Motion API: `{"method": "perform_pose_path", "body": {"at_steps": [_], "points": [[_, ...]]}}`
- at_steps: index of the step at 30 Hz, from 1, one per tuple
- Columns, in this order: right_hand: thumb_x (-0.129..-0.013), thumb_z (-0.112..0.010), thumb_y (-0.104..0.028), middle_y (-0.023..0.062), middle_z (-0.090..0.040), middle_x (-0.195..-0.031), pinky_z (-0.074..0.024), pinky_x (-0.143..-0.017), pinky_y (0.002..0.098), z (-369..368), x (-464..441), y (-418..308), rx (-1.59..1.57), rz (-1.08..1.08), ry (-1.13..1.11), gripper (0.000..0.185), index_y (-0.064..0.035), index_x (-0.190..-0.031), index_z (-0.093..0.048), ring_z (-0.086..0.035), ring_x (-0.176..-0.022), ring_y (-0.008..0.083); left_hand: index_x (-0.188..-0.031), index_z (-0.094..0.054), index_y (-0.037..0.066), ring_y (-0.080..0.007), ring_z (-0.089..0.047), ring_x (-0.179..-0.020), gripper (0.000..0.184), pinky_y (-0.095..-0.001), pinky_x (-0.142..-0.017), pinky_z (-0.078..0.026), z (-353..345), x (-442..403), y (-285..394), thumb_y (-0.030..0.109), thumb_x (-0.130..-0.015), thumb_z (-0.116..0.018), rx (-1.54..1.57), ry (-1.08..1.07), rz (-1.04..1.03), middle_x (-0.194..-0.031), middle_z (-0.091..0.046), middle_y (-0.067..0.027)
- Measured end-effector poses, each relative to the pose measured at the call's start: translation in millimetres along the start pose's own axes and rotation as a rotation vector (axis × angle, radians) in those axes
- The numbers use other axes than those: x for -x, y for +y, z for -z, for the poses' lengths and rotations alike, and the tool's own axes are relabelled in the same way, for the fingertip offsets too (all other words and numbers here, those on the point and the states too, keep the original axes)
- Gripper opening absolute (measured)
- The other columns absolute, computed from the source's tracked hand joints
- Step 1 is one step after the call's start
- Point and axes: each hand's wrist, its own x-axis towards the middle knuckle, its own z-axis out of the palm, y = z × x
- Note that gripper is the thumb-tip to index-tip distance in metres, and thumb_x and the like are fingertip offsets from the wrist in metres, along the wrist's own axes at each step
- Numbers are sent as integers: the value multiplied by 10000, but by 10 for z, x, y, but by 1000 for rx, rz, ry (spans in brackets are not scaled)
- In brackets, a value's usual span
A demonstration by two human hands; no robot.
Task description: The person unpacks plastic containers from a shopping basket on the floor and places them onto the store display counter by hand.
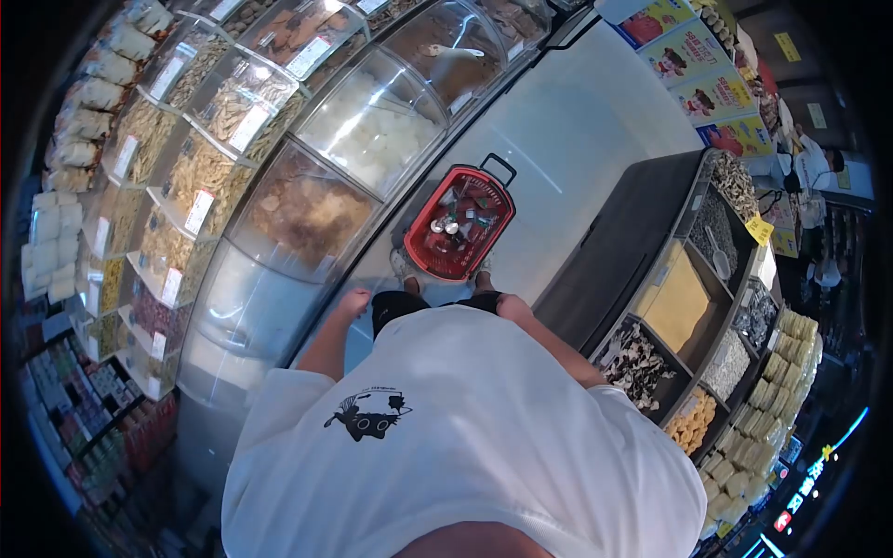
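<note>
My left hand [354, 302] hangs beside my black shorts [398, 307], close to the clear-covered bins on the left. Its fingers look curled in, and nothing shows in them. Against the other side of the shorts is my right hand [512, 307]; its fingers are too small and partly hidden to make out. Neither hand touches the red basket [445, 270], which stands on the floor just ahead of my feet. The basket has a black handle, and several small packaged items lie inside.
Clear-covered bins of dried goods [372, 121] line the left. On the right, a dark counter [614, 232] runs beside open compartments with a yellow heap [674, 296] and dark and white pieces. Stacked packs [777, 381] stand farther right. A person [814, 166] is in the far right background.
</note>
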Motion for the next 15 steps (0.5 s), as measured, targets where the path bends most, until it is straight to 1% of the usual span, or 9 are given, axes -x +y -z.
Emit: {"method": "perform_pose_path", "body": {"at_steps": [1, 3, 5, 6, 9, 10, 12, 13, 15], "points": [[-906, -522, -278, 231, -707, -1084, -519, -948, 475, 125, -43, 54, 15, 42, -2, 344, -79, -1100, -725, -664, -1064, 396, -1104, -694, 112, -226, -672, -703, 304, -409, -570, -534, -102, 18, -8, 278, -897, -547, 9, 8, 5, -842, -662, -70], [-899, -524, -271, 228, -709, -1081, -515, -950, 474, 397, -220, 221, 46, 96, -11, 340, -74, -1090, -726, -664, -1064, 396, -1243, -629, 144, -248, -655, -844, 396, -418, -707, -528, -359, 48, -28, 365, -919, -575, -56, -25, 189, -1040, -662, -79], [-883, -543, -259, 223, -709, -1099, -509, -962, 462, 604, -427, 539, -39, 87, -46, 342, -64, -1097, -723, -660, -1084, 384, -1252, -631, 142, -251, -657, -857, 402, -428, -714, -530, -709, 173, -157, 371, -925, -579, 4, 6, 239, -1056, -666, -82], [-883, -543, -259, 223, -709, -1099, -509, -962, 462, 693, -549, 719, -18, 110, -56, 342, -64, -1097, -723, -660, -1084, 384, -1260, -633, 139, -253, -658, -870, 408, -438, -720, -533, -856, 207, -144, 377, -932, -583, 45, 42, 266, -1072, -670, -85], [-865, -573, -258, 211, -706, -1140, -498, -994, 433, 917, -959, 1253, -64, 56, -96, 345, -49, -1095, -723, -650, -1125, 355, -1277, -628, 141, -249, -650, -893, 406, -457, -769, -531, -1426, 577, 56, 382, -955, -574, 222, 59, 291, -1093, -674, -84], [-870, -567, -254, 212, -702, -1148, -501, -989, 439, 1007, -1085, 1444, -8, 84, -95, 342, -43, -1091, -721, -650, -1124, 360, -1238, -666, 107, -315, -672, -1030, 465, -493, -855, -543, -1666, 619, 56, 452, -941, -572, 208, 139, 295, -1116, -701, -140], [-859, -564, -235, 221, -688, -1181, -503, -992, 447, 1175, -1392, 1890, 175, 103, -136, 355, -34, -1111, -713, -642, -1137, 375, -1296, -643, 79, -367, -635, -1158, 507, -460, -986, -499, -2024, 564, -178, 448, -958, -560, 24, 292, 147, -1245, -673, -195], [-844, -566, -219, 229, -676, -1206, -501, -999, 448, 1210, -1552, 2097, 302, 95, -178, 375, -31, -1137, -707, -633, -1151, 387, -1296, -643, 79, -367, -635, -1158, 507, -460, -986, -499, -2152, 674, -174, 448, -958, -560, 24, 292, 166, -1245, -673, -195], [-841, -557, -210, 239, -663, -1224, -509, -986, 463, 1531, -1508, 2124, 371, -46, -168, 366, -16, -1115, -705, -629, -1157, 392, -1343, -612, 59, -384, -591, -1237, 531, -414, -1066, -447, -2317, 824, -65, 434, -971, -552, 155, 341, 171, -1317, -630, -229]]}}
